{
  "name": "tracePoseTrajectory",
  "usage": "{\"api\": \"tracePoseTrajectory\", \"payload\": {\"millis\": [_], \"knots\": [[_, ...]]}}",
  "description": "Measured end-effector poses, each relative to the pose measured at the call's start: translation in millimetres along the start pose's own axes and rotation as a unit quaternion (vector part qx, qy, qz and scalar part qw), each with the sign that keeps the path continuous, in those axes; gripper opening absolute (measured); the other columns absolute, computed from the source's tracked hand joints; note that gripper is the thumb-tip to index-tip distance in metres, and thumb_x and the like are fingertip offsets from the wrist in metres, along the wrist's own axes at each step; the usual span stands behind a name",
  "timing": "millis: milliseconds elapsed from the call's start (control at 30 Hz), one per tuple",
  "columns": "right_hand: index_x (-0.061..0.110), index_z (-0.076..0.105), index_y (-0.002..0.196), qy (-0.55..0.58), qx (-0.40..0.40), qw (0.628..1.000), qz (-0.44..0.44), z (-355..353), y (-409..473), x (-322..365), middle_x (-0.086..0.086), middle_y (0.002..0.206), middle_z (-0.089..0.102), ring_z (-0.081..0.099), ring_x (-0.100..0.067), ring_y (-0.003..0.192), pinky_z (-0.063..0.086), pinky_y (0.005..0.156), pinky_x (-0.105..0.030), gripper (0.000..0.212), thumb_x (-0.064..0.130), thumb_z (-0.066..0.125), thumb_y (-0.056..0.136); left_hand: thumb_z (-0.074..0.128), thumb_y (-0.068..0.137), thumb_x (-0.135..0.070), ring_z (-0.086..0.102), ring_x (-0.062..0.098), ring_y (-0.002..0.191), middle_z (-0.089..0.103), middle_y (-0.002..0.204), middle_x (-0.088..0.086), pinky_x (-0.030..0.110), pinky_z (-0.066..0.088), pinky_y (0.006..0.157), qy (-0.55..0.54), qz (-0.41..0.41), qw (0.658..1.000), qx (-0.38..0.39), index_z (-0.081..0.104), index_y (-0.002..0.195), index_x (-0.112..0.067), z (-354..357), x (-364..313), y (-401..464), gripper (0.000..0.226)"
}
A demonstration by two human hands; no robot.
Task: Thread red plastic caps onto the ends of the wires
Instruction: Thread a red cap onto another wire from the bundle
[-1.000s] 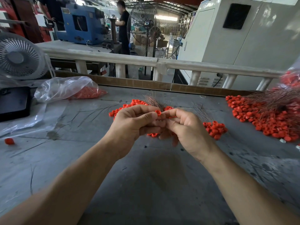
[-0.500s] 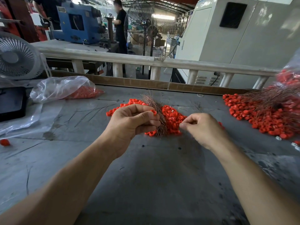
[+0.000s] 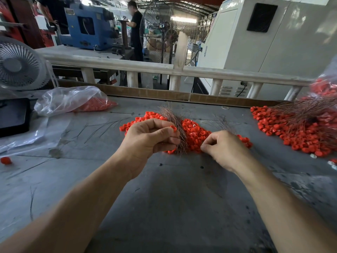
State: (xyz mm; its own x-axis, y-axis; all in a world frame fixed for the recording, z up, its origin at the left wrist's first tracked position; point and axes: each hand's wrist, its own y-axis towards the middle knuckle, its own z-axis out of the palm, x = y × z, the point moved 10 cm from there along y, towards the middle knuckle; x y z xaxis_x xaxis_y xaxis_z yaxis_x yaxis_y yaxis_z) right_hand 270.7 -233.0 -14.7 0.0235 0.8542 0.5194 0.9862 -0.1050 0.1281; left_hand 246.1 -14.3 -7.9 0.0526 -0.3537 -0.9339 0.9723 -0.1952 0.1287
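Left hand gripped a bundle of thin copper-coloured wires, a small red plastic cap pinched at its fingertips. Right hand, just beside, had thumb and forefinger pinched together; contents too small to tell. Behind both grips lay a heap of loose red caps on the grey worktable; farther right, a pile of capped wires.

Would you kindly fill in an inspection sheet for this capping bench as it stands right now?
Surface: grey worktable, scuffed, stray wire strands at left.
Job's things: red caps pile centre; wire bundle in left hand; capped wires heap at right.
Clutter: plastic bag of caps; lone cap at left edge.
Grippers: left hand grips bundle, one cap at its fingers; right hand pinching at pile, contents unclear.
Cables: nothing seen on the table.
Surroundings: desk fan, white railing, blue machine, a person standing.
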Motion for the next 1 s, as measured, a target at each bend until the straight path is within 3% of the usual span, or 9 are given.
{"api": "tracePoseTrajectory", "payload": {"millis": [100,167,267,333,467,567,700,833,1000], "knots": [[0.027,0.071,0.074,0.055,-0.018,0.998,-0.006,-5,2,-2,0.013,0.056,0.066,0.060,-0.005,0.047,0.040,0.046,-0.023,0.019,0.032,0.071,0.092,0.076,0.078,-0.014,0.073,0.026,0.081,0.073,0.098,0.022,0.033,0.062,0.074,0.000,0.000,1.000,0.002,0.067,0.106,0.002,1,0,0,0.034],[0.025,0.072,0.079,0.190,-0.008,0.981,-0.029,-7,3,5,0.008,0.061,0.070,0.057,-0.003,0.048,0.044,0.051,-0.026,0.017,0.030,0.070,0.096,0.075,0.078,-0.013,0.072,0.026,0.081,0.073,0.097,0.022,0.032,0.062,0.073,-0.002,0.000,1.000,0.001,0.065,0.109,0.004,1,0,0,0.036],[0.019,0.073,0.082,0.425,0.054,0.900,-0.080,-6,-5,34,-0.005,0.078,0.075,0.062,-0.011,0.060,0.044,0.043,-0.024,0.017,0.015,0.067,0.098,0.075,0.078,-0.012,0.072,0.026,0.080,0.074,0.097,0.022,0.031,0.061,0.070,-0.002,0.000,1.000,-0.001,0.065,0.110,0.006,2,0,-1,0.038],[0.019,0.076,0.082,0.491,0.079,0.861,-0.109,-5,-11,50,-0.008,0.086,0.075,0.063,-0.013,0.065,0.044,0.044,-0.022,0.016,0.013,0.069,0.095,0.076,0.076,-0.013,0.073,0.026,0.080,0.074,0.097,0.023,0.031,0.061,0.069,0.001,0.001,1.000,0.001,0.066,0.108,0.004,4,0,-1,0.037],[0.023,0.080,0.088,0.485,0.080,0.860,-0.140,-4,-18,63,-0.023,0.089,0.072,0.059,-0.027,0.070,0.046,0.051,-0.029,0.009,0.027,0.073,0.084,0.079,0.073,-0.017,0.073,0.026,0.081,0.073,0.095,0.023,0.031,0.060,0.070,0.005,0.003,1.000,0.011,0.071,0.101,-0.003,5,-1,-1,0.033],[0.020,0.079,0.091,0.462,0.064,0.870,-0.162,-6,-21,68,-0.012,0.077,0.072,0.061,-0.026,0.070,0.048,0.053,-0.029,0.010,0.026,0.073,0.086,0.080,0.074,-0.018,0.074,0.026,0.083,0.074,0.094,0.022,0.032,0.060,0.073,0.014,0.004,1.000,0.024,0.073,0.098,-0.006,8,0,-1,0.028],[0.022,0.079,0.092,0.426,0.047,0.882,-0.195,-9,-27,74,-0.002,0.076,0.074,0.065,-0.010,0.066,0.049,0.053,-0.024,0.007,0.018,0.073,0.091,0.084,0.071,-0.024,0.074,0.026,0.084,0.075,0.093,0.021,0.034,0.061,0.075,0.018,0.009,0.999,0.034,0.076,0.093,-0.011,11,-2,-2,0.027],[0.028,0.079,0.090,0.393,0.022,0.896,-0.206,-15,-30,77,0.003,0.073,0.074,0.064,-0.007,0.062,0.050,0.053,-0.023,0.021,0.008,0.074,0.091,0.080,0.076,-0.019,0.074,0.026,0.083,0.074,0.090,0.019,0.034,0.061,0.074,0.032,0.020,0.999,0.031,0.074,0.094,-0.008,11,-4,-2,0.023],[0.030,0.078,0.091,0.336,-0.035,0.916,-0.218,-26,-37,79,0.010,0.072,0.072,0.064,-0.006,0.064,0.049,0.062,-0.022,0.016,0.015,0.076,0.091,0.074,0.080,-0.013,0.074,0.024,0.080,0.075,0.091,0.020,0.034,0.063,0.075,0.067,0.033,0.997,0.016,0.069,0.100,-0.002,11,-8,-3,0.024]]}}
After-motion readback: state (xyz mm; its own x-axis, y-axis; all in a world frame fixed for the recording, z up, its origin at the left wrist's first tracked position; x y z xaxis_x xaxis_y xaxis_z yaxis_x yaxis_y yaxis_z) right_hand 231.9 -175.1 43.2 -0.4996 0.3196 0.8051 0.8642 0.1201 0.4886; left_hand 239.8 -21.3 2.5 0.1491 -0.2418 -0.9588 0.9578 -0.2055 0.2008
